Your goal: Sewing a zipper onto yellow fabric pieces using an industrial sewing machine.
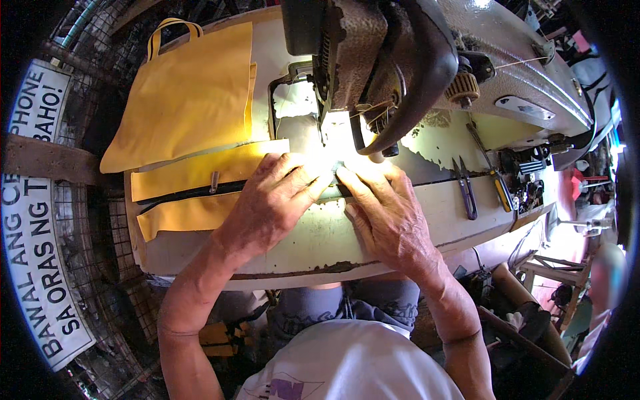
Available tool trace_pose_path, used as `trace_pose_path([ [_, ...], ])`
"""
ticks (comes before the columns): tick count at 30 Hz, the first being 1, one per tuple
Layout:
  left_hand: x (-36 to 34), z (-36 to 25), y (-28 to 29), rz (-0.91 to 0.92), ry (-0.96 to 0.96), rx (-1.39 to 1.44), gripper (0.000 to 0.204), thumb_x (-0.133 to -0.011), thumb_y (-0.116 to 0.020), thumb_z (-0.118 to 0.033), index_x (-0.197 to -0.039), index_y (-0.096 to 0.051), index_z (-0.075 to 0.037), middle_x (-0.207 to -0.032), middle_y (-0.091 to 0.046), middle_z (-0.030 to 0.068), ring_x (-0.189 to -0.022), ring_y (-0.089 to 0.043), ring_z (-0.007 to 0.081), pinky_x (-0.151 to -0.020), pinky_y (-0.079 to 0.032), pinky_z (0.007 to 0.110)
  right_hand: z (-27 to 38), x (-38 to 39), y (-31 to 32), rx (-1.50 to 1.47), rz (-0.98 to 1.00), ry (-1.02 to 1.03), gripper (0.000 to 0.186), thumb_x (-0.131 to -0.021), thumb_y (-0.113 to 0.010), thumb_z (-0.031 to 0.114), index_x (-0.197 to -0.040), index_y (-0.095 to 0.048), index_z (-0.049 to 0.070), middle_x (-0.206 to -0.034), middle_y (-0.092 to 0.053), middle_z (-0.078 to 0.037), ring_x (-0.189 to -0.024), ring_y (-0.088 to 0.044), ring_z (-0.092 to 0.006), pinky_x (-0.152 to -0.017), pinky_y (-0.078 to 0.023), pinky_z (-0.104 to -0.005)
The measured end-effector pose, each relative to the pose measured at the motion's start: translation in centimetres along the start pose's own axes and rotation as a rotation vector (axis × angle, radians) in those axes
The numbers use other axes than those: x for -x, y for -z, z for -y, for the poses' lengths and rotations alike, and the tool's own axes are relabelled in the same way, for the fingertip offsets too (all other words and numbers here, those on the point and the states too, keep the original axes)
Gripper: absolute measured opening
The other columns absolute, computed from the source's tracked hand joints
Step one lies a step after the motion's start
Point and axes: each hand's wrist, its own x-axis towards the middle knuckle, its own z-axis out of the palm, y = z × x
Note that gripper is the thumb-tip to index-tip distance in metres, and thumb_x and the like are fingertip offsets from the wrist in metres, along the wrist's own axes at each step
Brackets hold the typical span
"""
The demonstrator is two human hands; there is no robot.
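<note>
A yellow strip [190, 179] with a black zipper [190, 191] down its middle lies across the sewing machine bed. A metal zipper pull [214, 182] stands up from it. My left hand [270, 200] is closed over the strip's right end, thumb toward the needle area. My right hand [390, 213] lies at the other side of the needle area, fingers stretched out and pressed down, thumb apart. The fingertips of both hands nearly meet below the sewing machine [360, 67]'s presser foot. Bright lamp glare washes out the fingertips and the stitching spot.
A yellow bag panel [187, 100] with a looped handle lies at the back left. Thread snips [465, 190] and a yellow-handled screwdriver [500, 190] rest on the right of the table. A wire mesh wall with a lettered sign [50, 280] stands at the left.
</note>
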Motion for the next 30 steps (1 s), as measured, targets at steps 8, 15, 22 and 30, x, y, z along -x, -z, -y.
trace_pose_path([
  [8,0.4,0.5,-0.6,-0.084,0.033,0.088,0.038,-0.075,-0.067,-0.002,-0.113,-0.067,-0.003,-0.113,-0.065,0.0099,-0.106,-0.059,0.0279,-0.099,-0.043,0.043,0.0,0.0,-0.1,-0.003,0.0,-0.012,0.041,-0.087,-0.068,0.016,-0.125,-0.061,0.003,-0.122,-0.059,-0.013,-0.115,-0.052,-0.0322,-0.103,-0.042,-0.0447],
  [15,0.3,0.2,-0.3,-0.071,0.019,0.072,0.043,-0.069,-0.069,-0.001,-0.112,-0.068,-0.003,-0.113,-0.066,0.0111,-0.106,-0.061,0.0287,-0.093,-0.047,0.041,0.2,-0.1,-0.1,0.002,-0.005,-0.013,0.04,-0.086,-0.068,0.016,-0.124,-0.061,0.003,-0.121,-0.059,-0.013,-0.115,-0.052,-0.0323,-0.104,-0.042,-0.0449],
  [22,0.2,-0.5,0.1,-0.027,-0.019,-0.04,0.033,-0.081,-0.061,-0.012,-0.11,-0.067,0.002,-0.113,-0.065,0.0116,-0.111,-0.059,0.0254,-0.098,-0.045,0.042,0.3,-0.1,0.0,0.028,0.022,-0.008,0.042,-0.086,-0.067,0.016,-0.126,-0.06,0.003,-0.121,-0.058,-0.013,-0.116,-0.051,-0.0315,-0.105,-0.041,-0.0444],
  [30,0.1,-0.7,0.0,-0.036,-0.004,0.007,0.031,-0.082,-0.06,-0.011,-0.109,-0.067,0.003,-0.116,-0.064,0.0131,-0.114,-0.058,0.0262,-0.098,-0.044,0.042,0.4,-0.1,0.1,0.062,0.033,-0.004,0.043,-0.087,-0.065,0.018,-0.127,-0.059,0.002,-0.123,-0.058,-0.014,-0.118,-0.05,-0.0309,-0.106,-0.039,-0.0441],
])
